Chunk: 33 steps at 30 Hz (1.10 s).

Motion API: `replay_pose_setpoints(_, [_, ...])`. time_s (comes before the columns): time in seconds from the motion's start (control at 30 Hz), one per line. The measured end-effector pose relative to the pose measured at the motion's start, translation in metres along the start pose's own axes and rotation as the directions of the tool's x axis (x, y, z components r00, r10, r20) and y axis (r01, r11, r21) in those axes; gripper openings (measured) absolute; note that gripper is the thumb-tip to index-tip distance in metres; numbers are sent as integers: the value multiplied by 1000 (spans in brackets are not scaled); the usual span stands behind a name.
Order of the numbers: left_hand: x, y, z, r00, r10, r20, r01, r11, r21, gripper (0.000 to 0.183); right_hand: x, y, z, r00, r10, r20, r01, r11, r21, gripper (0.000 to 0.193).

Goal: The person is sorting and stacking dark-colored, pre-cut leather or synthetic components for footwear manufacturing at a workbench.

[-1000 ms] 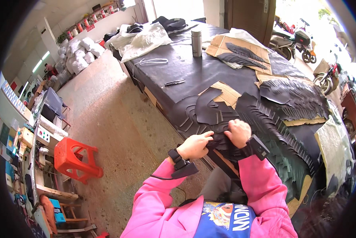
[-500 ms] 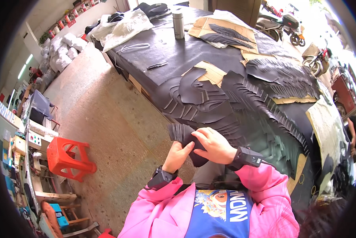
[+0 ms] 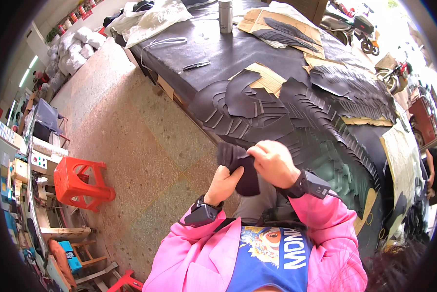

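A small stack of black leather-like pieces (image 3: 249, 179) is held in front of me, beside the near edge of the table. My left hand (image 3: 222, 185) is closed round its lower left side, thumb across the top. At the stack's upper right edge, my right hand (image 3: 276, 163) pinches a piece between thumb and bent fingers. Whether it grips one layer or several is hidden. Just beyond my hands, many more curved black pieces (image 3: 238, 127) lie overlapped in fanned rows on the black-covered table (image 3: 206, 43).
On the table are a grey flask (image 3: 225, 18), a black pen-like tool (image 3: 196, 65), a white cord (image 3: 167, 41), cardboard sheets (image 3: 267, 80) and clear plastic (image 3: 162, 22). A red stool (image 3: 82, 184) stands on the floor at left. Another person's arm (image 3: 429, 170) shows at far right.
My right hand has drawn back from lying over the stack to pinching its edge. The stack has shifted slightly right, and more of its lower part shows. The whole view has shifted a little.
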<state>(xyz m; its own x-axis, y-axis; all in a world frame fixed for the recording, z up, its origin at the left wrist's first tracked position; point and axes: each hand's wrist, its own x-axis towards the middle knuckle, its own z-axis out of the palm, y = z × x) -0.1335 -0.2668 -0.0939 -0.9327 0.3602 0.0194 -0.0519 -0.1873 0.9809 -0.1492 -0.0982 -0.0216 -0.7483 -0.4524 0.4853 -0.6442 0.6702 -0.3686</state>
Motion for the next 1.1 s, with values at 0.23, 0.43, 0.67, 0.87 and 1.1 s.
replay_pose_setpoints(0.23, [-3,5,-19,989,144,14,-131,848,514,26,22,58,-15,976,216,-14,-215,976,32,19])
replay_pose_setpoints(0.43, [14,-3,-30,878,452,157,-413,550,726,29,29,77,20,847,472,244,-528,801,284,22])
replay_pose_setpoints(0.67, [23,-8,-34,853,479,204,-448,475,758,35,30,88,33,856,447,259,-501,840,207,24])
replay_pose_setpoints(0.87, [28,-11,-34,836,496,235,-468,422,776,38,30,87,36,866,434,248,-482,857,182,21])
replay_pose_setpoints(1.1, [33,-13,-34,832,500,238,-476,425,770,36,32,84,35,830,476,292,-527,840,131,23])
